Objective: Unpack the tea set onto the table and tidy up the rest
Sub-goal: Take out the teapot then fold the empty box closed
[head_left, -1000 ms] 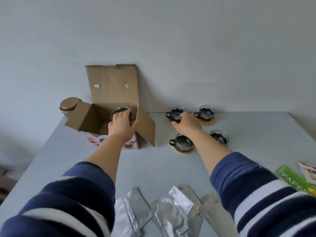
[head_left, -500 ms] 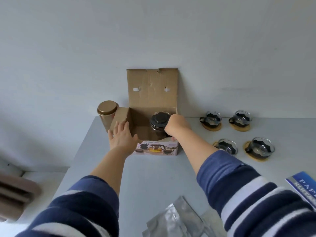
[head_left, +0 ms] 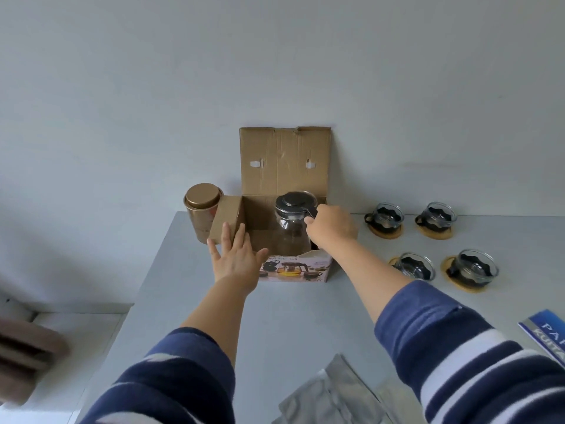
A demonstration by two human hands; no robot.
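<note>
Your right hand (head_left: 331,223) is closed on the handle of the teapot (head_left: 292,223), which sits partly raised in the open box (head_left: 293,240), its lid level with the box rim. Your left hand (head_left: 237,258) is spread flat, fingers apart, at the box's front-left corner; can't tell if it's pressing the card or just hovering.

Risks from here:

- Box lifts with the pot. If the glass belly drags on the card wall and your left hand isn't actually holding the box down, the whole thing comes up, then drops.
- Pot clips the rim or the right side flap on the way out. Glass on a one-handed handle grip swings easily; pull straight up before moving sideways.
- Lid. It looks only seated on top, can't tell if it locks. Tilt the pot and it may slide off.
- Tin (head_left: 201,215) stands just beside the left flap. Shove the box left and you tip it off the table (head_left: 290,316) edge, which is near.
- Landing zone. 4 cups (head_left: 383,217) on coasters sit to the right, close together. Swing the pot that way low and you knock 1.
- Foil bags (head_left: 330,396) near the front edge are slippery; don't set the pot on them.
</note>
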